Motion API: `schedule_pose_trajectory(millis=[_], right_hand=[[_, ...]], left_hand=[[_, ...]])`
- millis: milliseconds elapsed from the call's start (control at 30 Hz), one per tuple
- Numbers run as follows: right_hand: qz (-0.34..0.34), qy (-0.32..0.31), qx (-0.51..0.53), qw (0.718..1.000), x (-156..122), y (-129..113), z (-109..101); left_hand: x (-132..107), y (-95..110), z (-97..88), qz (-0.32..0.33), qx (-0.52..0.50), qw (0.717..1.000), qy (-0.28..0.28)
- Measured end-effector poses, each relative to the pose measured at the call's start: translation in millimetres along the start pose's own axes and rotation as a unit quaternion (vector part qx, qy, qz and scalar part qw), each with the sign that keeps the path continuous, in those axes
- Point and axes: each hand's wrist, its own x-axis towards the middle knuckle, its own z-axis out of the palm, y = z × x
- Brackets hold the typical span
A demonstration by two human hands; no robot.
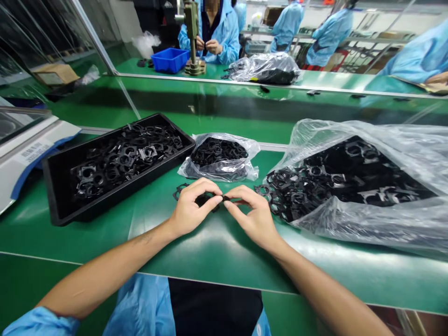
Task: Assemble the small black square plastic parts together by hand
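My left hand [192,205] and my right hand [252,215] meet over the green bench, thumbs and forefingers pinched on a small black plastic part [224,198]. Most of that part is hidden by my fingertips. Under and beside my left hand lie a few loose black ring-shaped parts [179,190]. Just beyond my hands sits a small clear bag [224,173] filled with small black parts [220,151]. Close to my right hand, black ring-shaped plastic parts [297,191] spill from the mouth of a large clear plastic bag [336,224].
At left stands a black tray [115,198] heaped with black ring parts, beside a white-and-blue machine [38,151]. Across a metal rail, a person in blue [227,32] works behind a hand press [193,42] and a blue bin [170,60]. Other people work farther back.
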Motion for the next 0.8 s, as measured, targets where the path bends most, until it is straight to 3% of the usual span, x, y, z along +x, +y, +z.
schedule_pose_trajectory(millis=[133,267,433,800], right_hand=[[0.046,0.018,0.05,0.998,0.8,-2.5,-0.4],[0.066,0.005,0.064,0.996,0.3,-3.2,0.3],[0.058,-0.026,0.068,0.996,-1.3,-2.3,4.1],[0.04,-0.018,0.04,0.998,-3.2,-0.8,4.7]], left_hand=[[0.3,-4.7,0.0,-0.045,-0.025,0.999,0.014],[-0.5,-6.8,0.4,-0.05,-0.029,0.998,0.012],[-2.2,-5.4,0.9,-0.026,-0.007,1.0,0.0],[-1.0,-1.8,0.2,0.028,0.014,0.999,0.009]])
